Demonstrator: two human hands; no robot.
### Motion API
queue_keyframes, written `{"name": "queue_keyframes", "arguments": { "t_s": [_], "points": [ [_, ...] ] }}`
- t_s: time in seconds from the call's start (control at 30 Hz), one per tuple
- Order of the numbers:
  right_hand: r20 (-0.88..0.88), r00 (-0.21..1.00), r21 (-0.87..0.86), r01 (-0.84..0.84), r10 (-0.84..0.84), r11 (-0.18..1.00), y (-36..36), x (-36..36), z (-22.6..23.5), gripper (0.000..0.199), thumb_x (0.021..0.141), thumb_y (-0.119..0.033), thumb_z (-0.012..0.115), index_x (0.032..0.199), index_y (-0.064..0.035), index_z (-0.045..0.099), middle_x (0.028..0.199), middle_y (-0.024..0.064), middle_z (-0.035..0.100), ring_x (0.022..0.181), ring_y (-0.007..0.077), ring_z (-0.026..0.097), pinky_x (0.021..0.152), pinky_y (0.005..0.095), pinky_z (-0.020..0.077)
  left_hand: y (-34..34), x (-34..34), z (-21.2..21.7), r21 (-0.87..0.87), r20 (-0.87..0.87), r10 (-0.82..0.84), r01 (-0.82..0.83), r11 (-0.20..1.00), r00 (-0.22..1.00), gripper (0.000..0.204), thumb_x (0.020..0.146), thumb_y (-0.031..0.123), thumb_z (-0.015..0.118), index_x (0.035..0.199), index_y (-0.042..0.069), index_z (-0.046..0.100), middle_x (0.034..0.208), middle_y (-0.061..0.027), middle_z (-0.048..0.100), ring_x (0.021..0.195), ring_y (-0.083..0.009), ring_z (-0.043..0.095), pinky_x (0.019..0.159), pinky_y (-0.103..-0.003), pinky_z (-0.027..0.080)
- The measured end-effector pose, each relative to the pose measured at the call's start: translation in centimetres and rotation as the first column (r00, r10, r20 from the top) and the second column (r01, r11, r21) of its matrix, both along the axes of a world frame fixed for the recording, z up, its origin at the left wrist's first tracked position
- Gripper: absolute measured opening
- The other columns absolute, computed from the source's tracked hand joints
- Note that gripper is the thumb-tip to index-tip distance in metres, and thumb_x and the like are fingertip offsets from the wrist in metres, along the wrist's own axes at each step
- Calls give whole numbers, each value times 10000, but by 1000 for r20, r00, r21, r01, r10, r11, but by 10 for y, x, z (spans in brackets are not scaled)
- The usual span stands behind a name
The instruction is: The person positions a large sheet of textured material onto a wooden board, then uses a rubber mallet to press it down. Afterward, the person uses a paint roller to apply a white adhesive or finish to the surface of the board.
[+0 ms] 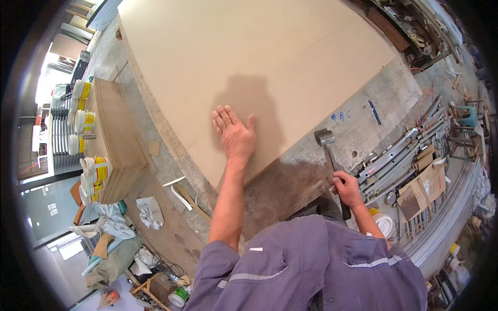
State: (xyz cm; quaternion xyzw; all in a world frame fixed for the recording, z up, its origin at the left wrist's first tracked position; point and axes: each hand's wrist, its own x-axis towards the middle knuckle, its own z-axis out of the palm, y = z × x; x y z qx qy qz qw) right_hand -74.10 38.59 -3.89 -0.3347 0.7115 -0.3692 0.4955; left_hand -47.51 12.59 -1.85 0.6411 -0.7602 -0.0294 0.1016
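Note:
My left hand lies flat on a large beige board, palm down with the fingers stretched out. A dark shadow falls on the board around it. In my right hand is a hammer, gripped round its handle, with the metal head pointing away from me beyond the board's right edge. The board rests on a worn, stained worktable, whose bare surface shows along the near and right sides.
A dark, slim tool lies on the worktable at the right. Metal profiles and cardboard are piled beyond it. On the left, several white buckets stand on stacked brown boards. Crumpled sheeting lies on the floor.

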Motion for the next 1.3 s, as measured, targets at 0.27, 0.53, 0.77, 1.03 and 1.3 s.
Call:
{"name": "queue_keyframes", "arguments": {
  "t_s": [0.27, 0.53, 0.77, 1.03, 1.3],
  "points": [
    [14, 995, 215, -103, 102, 971, -26, -86, -4, 580, 846, -168, 640, 1344, 59, 449, 733, 74, 632, 577, 119, 570, 535, 292, 479, -51, -139, 5, 31, -8, -190, 190, 981, 982, 799, 985, 529, 340, 1472, -86, 189, 1560, -245, 144, 1464, -369, 71, 1195, -451, 53],
    [507, 820, 377, -489, 266, 787, -28, -134, -3, 394, 854, -306, 624, 1032, 44, 598, 734, 96, 647, 581, 163, 633, 548, 311, 513, -121, -300, 1, -40, -118, -379, 377, 925, 918, 798, 967, 522, 404, 1462, -81, 237, 1546, -250, 197, 1460, -366, 115, 1194, -442, 81],
    [232, 910, 271, -400, 344, 875, -3, -133, -47, 339, 807, -297, 704, 919, 16, 638, 711, 97, 621, 656, 165, 566, 617, 350, 452, -177, -440, -16, -142, -127, -540, 524, 840, 832, 815, 951, 562, 390, 1465, -58, 258, 1553, -216, 210, 1456, -363, 134, 1193, -441, 90],
    [272, 902, 262, -404, 335, 876, -11, -134, -46, 385, 799, -341, 707, 918, 21, 653, 683, 137, 611, 680, 205, 578, 648, 380, 450, -211, -491, -29, -199, -135, -618, 590, 783, 774, 809, 949, 589, 362, 1478, -17, 268, 1549, -188, 248, 1455, -353, 152, 1190, -445, 109],
    [324, 926, 341, -305, 193, 889, -20, -130, -15, 358, 784, -287, 680, 948, 23, 611, 739, 60, 611, 642, 161, 555, 606, 342, 453, -148, -359, -16, -152, -121, -474, 456, 877, 872, 698, 975, 494, 390, 1463, 0, 313, 1545, -169, 268, 1450, -337, 180, 1188, -440, 125]
  ]
}}
